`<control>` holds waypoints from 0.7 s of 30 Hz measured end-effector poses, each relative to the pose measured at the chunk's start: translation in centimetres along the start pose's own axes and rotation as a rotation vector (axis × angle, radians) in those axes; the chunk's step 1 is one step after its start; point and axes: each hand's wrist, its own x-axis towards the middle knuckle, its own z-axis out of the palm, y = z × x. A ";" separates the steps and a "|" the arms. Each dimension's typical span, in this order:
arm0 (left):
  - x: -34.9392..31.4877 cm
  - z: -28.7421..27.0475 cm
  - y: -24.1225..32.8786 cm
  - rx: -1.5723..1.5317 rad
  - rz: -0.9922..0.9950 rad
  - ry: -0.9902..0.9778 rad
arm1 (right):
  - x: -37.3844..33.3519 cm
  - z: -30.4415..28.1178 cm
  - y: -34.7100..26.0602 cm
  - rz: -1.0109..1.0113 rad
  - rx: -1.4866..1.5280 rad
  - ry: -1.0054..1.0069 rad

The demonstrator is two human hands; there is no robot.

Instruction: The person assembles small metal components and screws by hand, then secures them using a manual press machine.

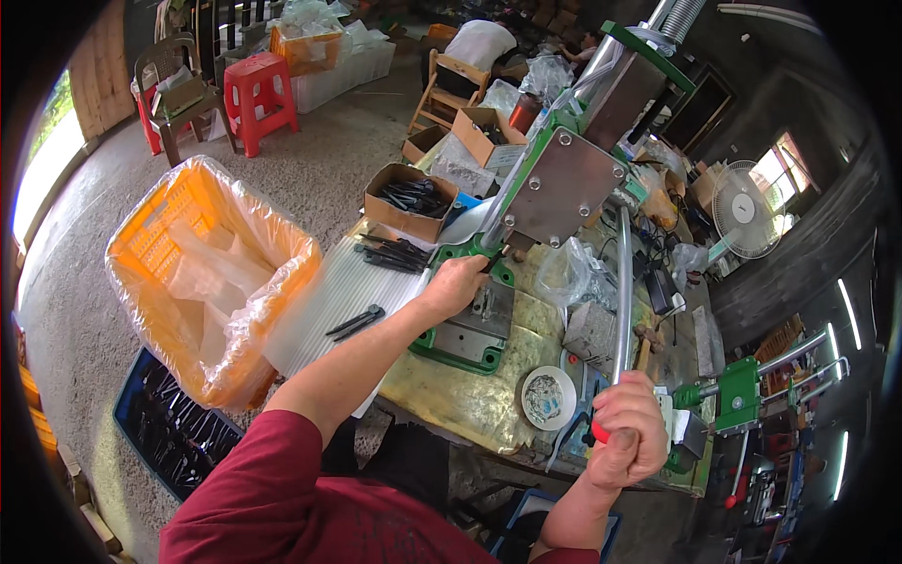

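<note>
The slender black piece [494, 261] in the left hand [456, 285] pointed away from the person and to the right, its long axis running on roughly from the forearm toward the foot of the column of the green-framed press with a grey steel plate [564, 183]; it lay at the fingertips, its far end standing out beyond them; the left fingers were pinched closed about its near end, above the green and grey metal press base [470, 324], though whether the piece touched the press could not be told.

The straight silver metal lever [624, 296] hung from the right side of the press, its long axis running nearly straight down the view toward the person; its lower end, with a red round knob [598, 431], lay within the right hand [628, 432], whose fingers were curled closed around it.

More slender black pieces [393, 254] lay on a white ribbed sheet [315, 301], beyond the left forearm; a white round bowl [569, 404] stood on the yellowish worn bench [446, 390], between the press base and the right hand.
</note>
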 end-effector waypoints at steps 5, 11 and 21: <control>-1.1 -3.5 0.9 0.020 -0.123 -0.072 | -1.4 -0.6 0.5 -0.051 0.013 0.146; -4.8 -9.8 -1.0 0.217 -0.262 -0.186 | -6.2 -2.2 2.1 -0.026 0.086 0.406; -11.9 -13.6 -3.6 0.672 -0.439 -0.463 | -10.9 2.2 2.2 0.535 0.301 0.472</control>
